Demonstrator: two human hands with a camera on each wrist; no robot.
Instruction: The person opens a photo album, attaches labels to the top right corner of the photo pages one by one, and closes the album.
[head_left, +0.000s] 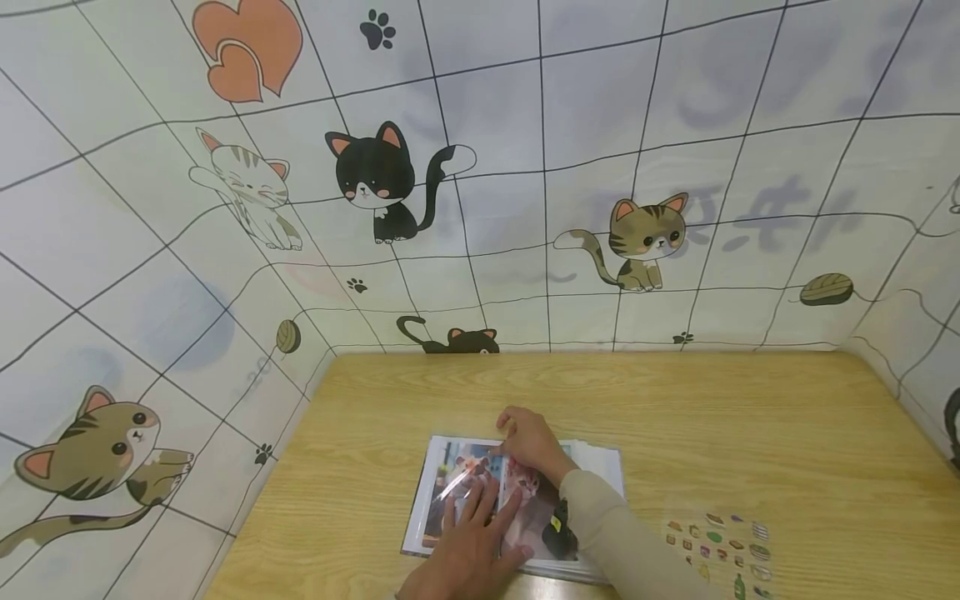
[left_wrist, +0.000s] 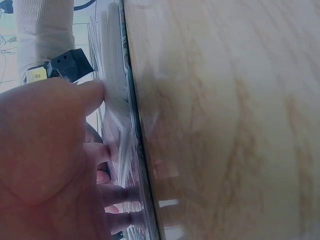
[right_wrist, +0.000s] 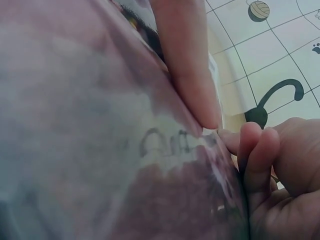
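A photo album (head_left: 607, 467) lies spread on the table, with animal pictures in its glossy clear pockets. The left page holds a picture of a furry animal (head_left: 471, 465); a kitten photo (head_left: 522, 482) shows on the right one. My left hand (head_left: 468, 550) rests across the lower part of the pages, fingers spread. At the upper edge near the spine is my right hand (head_left: 531, 442), its thumb and forefinger pinching the edge of a clear album page (right_wrist: 175, 185) in the right wrist view. Its other fingers (right_wrist: 260, 155) are curled. The right forearm covers part of the right page.
A clear sheet of small stickers (head_left: 716, 537) lies on the wooden table (head_left: 750, 433), right of the album. Behind and beside the table are walls (head_left: 510, 208) covered in cat drawings. A small black device (left_wrist: 70, 65) sits on the right wrist, below the pale sleeve (left_wrist: 45, 35).
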